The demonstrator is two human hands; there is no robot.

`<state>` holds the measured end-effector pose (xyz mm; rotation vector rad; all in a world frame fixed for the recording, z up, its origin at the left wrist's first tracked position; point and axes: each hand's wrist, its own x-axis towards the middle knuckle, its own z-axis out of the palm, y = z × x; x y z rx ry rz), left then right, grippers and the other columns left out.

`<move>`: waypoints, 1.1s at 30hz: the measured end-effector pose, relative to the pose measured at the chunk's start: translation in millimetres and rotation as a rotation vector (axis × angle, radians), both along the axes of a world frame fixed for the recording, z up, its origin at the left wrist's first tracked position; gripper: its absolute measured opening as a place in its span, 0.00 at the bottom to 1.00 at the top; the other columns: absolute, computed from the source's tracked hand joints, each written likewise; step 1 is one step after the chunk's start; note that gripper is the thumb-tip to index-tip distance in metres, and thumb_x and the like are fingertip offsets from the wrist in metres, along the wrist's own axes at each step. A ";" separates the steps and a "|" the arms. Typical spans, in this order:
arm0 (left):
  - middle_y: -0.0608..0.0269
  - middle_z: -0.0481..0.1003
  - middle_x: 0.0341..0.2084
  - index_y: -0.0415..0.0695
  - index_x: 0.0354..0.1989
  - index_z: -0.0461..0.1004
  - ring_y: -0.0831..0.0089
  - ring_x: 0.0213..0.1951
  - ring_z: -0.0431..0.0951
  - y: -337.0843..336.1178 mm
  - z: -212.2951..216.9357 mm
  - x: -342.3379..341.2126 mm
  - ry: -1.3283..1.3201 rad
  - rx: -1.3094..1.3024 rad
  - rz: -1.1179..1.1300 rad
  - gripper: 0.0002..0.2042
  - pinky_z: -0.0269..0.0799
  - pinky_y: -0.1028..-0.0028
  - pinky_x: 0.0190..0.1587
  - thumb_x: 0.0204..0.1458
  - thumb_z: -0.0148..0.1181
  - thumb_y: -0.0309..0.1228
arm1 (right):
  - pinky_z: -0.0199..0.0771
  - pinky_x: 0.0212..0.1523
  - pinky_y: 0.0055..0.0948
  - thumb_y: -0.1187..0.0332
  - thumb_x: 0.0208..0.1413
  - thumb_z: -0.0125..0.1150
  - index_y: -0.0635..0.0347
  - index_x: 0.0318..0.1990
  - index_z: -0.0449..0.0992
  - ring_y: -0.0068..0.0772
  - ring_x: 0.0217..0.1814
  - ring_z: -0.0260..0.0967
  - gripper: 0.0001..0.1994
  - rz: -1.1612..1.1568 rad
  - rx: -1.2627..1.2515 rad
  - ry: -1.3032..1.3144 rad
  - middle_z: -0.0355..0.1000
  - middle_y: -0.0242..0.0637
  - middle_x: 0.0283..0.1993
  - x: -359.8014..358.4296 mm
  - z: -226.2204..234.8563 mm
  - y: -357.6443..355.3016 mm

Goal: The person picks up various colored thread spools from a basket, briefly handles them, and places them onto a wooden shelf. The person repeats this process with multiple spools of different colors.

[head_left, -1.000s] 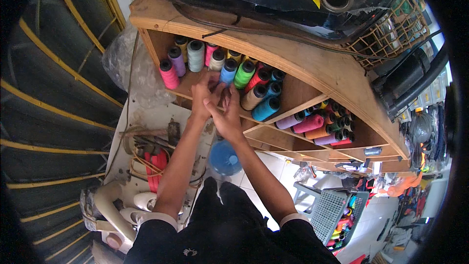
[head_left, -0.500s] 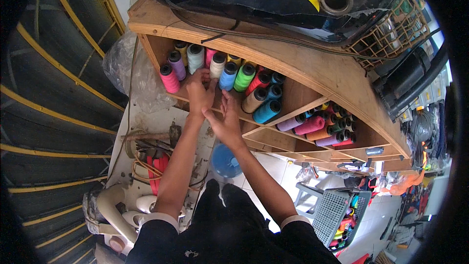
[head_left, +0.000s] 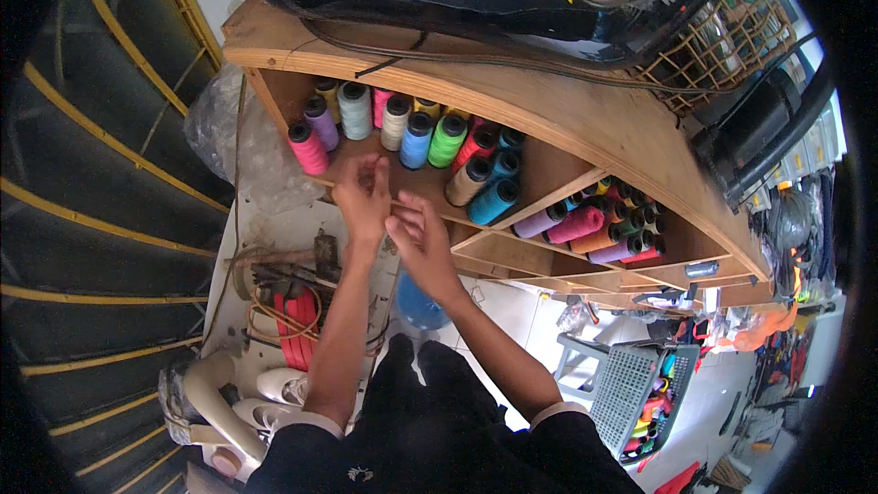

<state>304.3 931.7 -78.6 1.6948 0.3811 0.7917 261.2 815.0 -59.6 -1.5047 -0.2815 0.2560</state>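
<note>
Several thread spools stand upright in the left compartment of the wooden shelf [head_left: 521,82]. At its left end are a pink spool [head_left: 307,148], a purple spool [head_left: 321,122] and a pale blue spool [head_left: 356,112]. A white spool [head_left: 394,124], a blue spool [head_left: 416,142] and a green spool [head_left: 446,141] follow to the right. My left hand [head_left: 362,201] is at the compartment's front edge, its fingers loosely curled and apart, with nothing visible in them. Close beside it, my right hand [head_left: 421,233] has its thumb and fingers apart and holds nothing I can see.
More spools [head_left: 585,224] lie in the neighbouring compartment. A black and yellow case [head_left: 512,0] and a wire basket [head_left: 722,46] sit on top. A plastic bag [head_left: 247,142] hangs at the left. Below are white shoes [head_left: 279,389], a blue round container [head_left: 421,302] and a grey crate [head_left: 631,384].
Both hands have drawn back from the spools toward me, and the left no longer reaches in at the pale blue spool. The spools keep their places; the whole view has shifted slightly.
</note>
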 end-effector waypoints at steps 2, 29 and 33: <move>0.59 0.75 0.27 0.35 0.33 0.71 0.76 0.30 0.75 -14.5 9.4 -28.8 0.069 -0.016 0.034 0.06 0.71 0.76 0.35 0.53 0.60 0.25 | 0.65 0.52 0.33 0.62 0.60 0.55 0.67 0.48 0.67 0.38 0.50 0.67 0.17 0.076 -0.130 -0.010 0.68 0.45 0.48 -17.9 -9.8 -26.8; 0.66 0.68 0.19 0.48 0.38 0.73 0.73 0.16 0.66 -157.8 -348.3 -284.6 1.657 -0.076 -0.973 0.09 0.57 0.75 0.16 0.54 0.55 0.38 | 0.71 0.50 0.42 0.50 0.47 0.55 0.62 0.36 0.76 0.52 0.49 0.71 0.22 -0.801 -0.602 1.095 0.75 0.51 0.42 -516.1 -336.1 -494.8; 0.63 0.72 0.26 0.47 0.45 0.69 0.72 0.24 0.72 -242.4 -333.8 -269.5 1.524 -0.195 -1.081 0.12 0.65 0.72 0.23 0.57 0.50 0.38 | 0.73 0.46 0.42 0.53 0.46 0.56 0.61 0.33 0.76 0.52 0.44 0.73 0.19 -0.822 -0.520 1.236 0.76 0.51 0.38 -584.4 -371.9 -511.7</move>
